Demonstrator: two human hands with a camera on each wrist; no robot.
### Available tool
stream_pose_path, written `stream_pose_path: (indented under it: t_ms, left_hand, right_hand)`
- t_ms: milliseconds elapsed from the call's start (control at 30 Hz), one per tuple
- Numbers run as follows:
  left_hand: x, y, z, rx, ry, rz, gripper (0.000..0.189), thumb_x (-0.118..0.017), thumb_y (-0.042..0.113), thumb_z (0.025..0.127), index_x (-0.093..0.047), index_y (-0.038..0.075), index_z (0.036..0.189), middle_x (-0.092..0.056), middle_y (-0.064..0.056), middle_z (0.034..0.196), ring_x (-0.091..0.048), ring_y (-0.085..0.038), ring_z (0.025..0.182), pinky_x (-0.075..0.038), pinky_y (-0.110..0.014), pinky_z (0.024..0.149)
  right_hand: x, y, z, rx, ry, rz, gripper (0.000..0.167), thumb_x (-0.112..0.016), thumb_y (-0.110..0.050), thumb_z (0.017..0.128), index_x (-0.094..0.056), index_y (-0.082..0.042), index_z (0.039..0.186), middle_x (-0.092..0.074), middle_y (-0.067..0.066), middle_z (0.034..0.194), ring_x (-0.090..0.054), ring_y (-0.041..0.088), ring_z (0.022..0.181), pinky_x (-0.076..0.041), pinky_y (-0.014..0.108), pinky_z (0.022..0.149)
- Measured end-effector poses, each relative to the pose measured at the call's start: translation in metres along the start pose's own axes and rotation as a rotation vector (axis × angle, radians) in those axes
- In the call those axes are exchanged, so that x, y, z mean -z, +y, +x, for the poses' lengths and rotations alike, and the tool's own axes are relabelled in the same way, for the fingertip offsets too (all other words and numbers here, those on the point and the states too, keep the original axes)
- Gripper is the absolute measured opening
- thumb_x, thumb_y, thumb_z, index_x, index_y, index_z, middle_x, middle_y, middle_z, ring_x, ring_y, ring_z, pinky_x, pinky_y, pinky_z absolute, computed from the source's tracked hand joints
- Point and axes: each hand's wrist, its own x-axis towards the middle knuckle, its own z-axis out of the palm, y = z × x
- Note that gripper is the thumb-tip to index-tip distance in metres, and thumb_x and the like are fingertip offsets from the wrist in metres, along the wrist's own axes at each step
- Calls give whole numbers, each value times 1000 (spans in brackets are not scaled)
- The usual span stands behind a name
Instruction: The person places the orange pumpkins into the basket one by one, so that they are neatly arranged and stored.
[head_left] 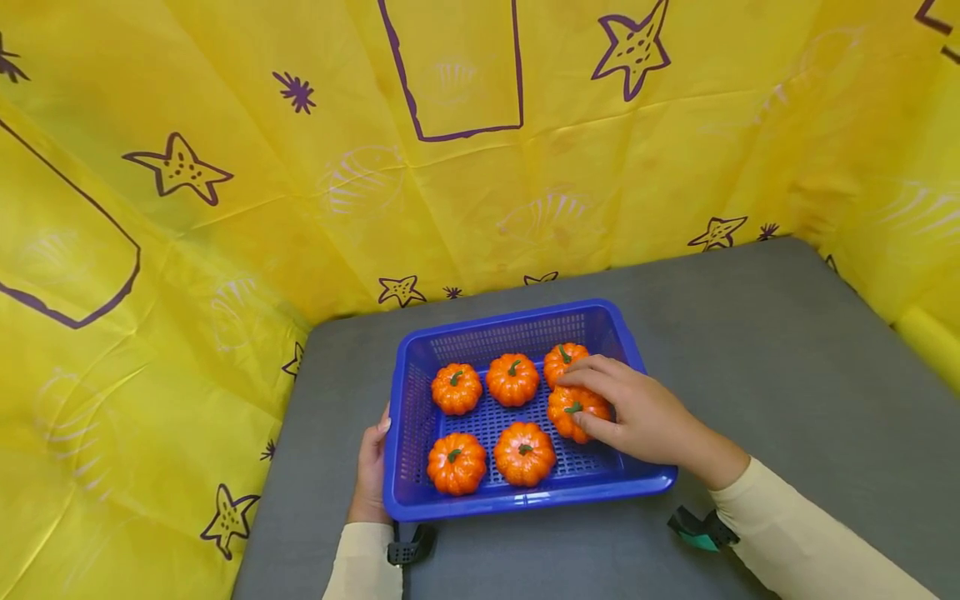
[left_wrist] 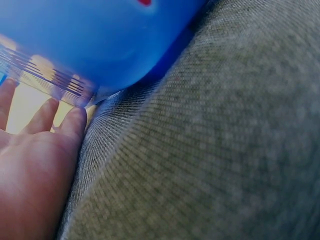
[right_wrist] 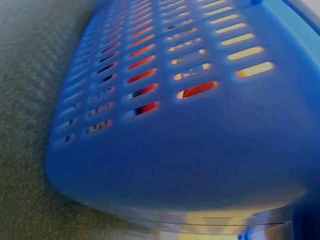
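A blue plastic basket [head_left: 525,502] with slotted walls stands on the grey surface. Several small orange pumpkins with green stems lie inside, including a back-left pumpkin [head_left: 457,389], a back-middle pumpkin [head_left: 513,380] and a front-middle pumpkin [head_left: 525,454]. My right hand [head_left: 645,408] reaches over the basket's right wall and holds a pumpkin [head_left: 566,412], thumb in front and fingers behind. Partly covered by those fingers is the back-right pumpkin [head_left: 558,360]. Outside the left wall, my left hand [head_left: 371,467] touches the basket; the left wrist view shows its fingers [left_wrist: 72,122] fairly straight against the slots.
A grey cloth-like surface [head_left: 750,358] extends around the basket. Yellow sheeting [head_left: 480,192] printed with starfish and shells stands behind it and along both sides. Dark straps [head_left: 705,529] circle the wrists near the basket's front edge.
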Motion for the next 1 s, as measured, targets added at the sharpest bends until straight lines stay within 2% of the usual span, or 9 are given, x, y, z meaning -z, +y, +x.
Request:
stream_pose_path:
  t_ms: [233,433,600,867,1000]
  left_hand:
    - [1,0,5,-2,-39,12,62,-21,30,112,-24,19,173,-46,-11,165,-53,-26,136,-45,-41,114]
    - [4,0,7,-15,-48,-11,60,-22,29,113,-29,20,172,-48,-12,163,-55,-26,132,-48,-40,111]
    - [4,1,9,-11,-50,-6,60,-22,29,113,-30,20,171,-48,-12,163,-55,-25,132,-49,-39,110]
    - [2,0,8,1,-34,12,63,-22,30,112,-23,19,174,-44,-14,166,-54,-26,134,-48,-40,112]
    - [4,-1,7,21,-5,27,64,-24,33,112,-20,21,175,-39,-12,170,-49,-28,141,-43,-42,117]
  right_hand:
    - [-2,1,2,1,-35,-80,38,-83,-25,94,-76,-16,131,-67,-5,134,-66,23,118,-57,53,94]
    - [-7,0,7,50,-126,-269,32,-83,-30,93,-78,-19,122,-70,-5,121,-68,22,101,-55,49,88]
    - [-8,0,7,99,-177,-376,27,-84,-30,90,-79,-19,114,-71,-4,111,-66,20,96,-50,45,81]
    - [-9,-1,5,98,-177,-381,18,-82,-28,91,-80,-20,106,-71,-6,101,-66,21,93,-47,44,78]
    - [-9,0,6,64,-148,-309,21,-81,-28,94,-80,-18,112,-73,-6,108,-67,21,99,-51,47,85]
